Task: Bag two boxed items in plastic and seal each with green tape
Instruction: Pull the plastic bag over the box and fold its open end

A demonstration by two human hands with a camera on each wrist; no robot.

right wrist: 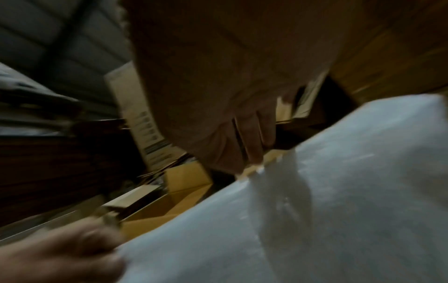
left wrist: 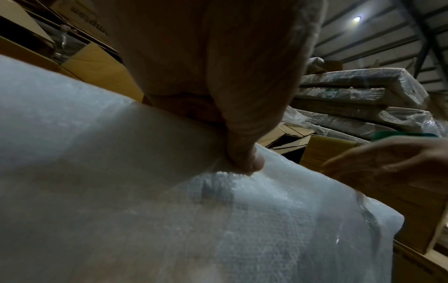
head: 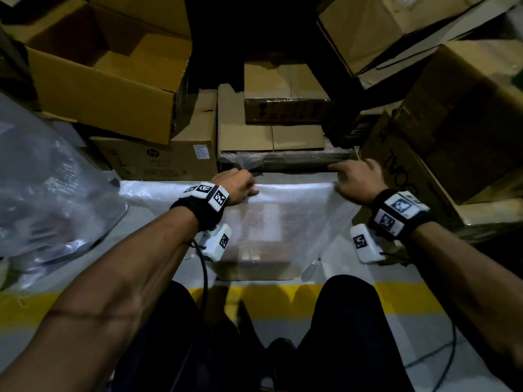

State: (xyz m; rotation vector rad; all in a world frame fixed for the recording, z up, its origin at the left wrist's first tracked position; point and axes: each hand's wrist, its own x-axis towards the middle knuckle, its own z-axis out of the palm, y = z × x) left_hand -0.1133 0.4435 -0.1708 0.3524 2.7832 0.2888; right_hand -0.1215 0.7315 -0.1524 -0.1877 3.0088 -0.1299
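From my remote seat, the stacked cardboard cartons (head: pixel 158 159) were the biggest things in the head view, piled behind and to either side of the plastic bag (head: pixel 294 199), which I took as my landmark. That bag, milky and bubble-textured, was stretched up over the grey floor (head: pixel 147 222) just ahead of the person's knees, its top edge pulled taut between both hands. To the left of the bag lay a crumpled heap of clear plastic (head: pixel 48 176). Inside the bag, low down and seen dimly through the film, sat the boxed item (head: pixel 254 250), brown and resting on the floor. Behind the bag's bottom edge a yellow floor stripe (head: pixel 283 301) crossed the view. At the bag's upper left corner the left hand (head: pixel 240 185) had its fingers curled and its thumb (left wrist: pixel 244 159) pinched down on the film. At the upper right corner the right hand (head: pixel 356 182) gripped the edge of the bag, fingers bent over it; the right wrist view was too blurred to show the grip any more closely.
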